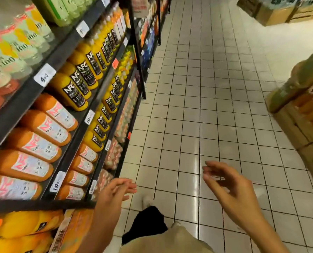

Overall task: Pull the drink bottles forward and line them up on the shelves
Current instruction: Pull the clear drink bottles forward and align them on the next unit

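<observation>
Several rows of yellow plastic juice bottles with black labels [75, 92] and orange plastic juice bottles with pale labels [42, 143] fill the black metal shelves [17, 99] on the left, standing close together at the shelf fronts. Left hand [115, 192] hangs just beside the lower shelf edge, fingers straight, holding nothing. Right hand [230, 190] hovers over the white tiled floor [206, 88], fingers loosely curled, holding nothing, well apart from the bottles.
</observation>
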The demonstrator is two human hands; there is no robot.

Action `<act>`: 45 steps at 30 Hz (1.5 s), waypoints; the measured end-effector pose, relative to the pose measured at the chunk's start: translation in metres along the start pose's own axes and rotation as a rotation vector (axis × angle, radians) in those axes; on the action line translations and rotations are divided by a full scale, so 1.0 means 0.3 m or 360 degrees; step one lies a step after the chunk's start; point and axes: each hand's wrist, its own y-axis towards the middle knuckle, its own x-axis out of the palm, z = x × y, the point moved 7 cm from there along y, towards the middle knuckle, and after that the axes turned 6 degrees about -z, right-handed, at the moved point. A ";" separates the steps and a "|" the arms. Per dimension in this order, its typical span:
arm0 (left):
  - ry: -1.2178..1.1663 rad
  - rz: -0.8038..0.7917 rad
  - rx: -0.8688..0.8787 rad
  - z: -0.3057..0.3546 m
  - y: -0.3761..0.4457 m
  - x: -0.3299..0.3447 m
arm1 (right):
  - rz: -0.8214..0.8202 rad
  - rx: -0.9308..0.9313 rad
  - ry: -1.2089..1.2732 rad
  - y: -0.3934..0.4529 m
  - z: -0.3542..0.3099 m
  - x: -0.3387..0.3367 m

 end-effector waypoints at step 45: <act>-0.0730 0.2261 0.0266 0.559 0.594 -0.408 | -0.2115 -0.1333 -0.0216 1.614 -0.879 1.021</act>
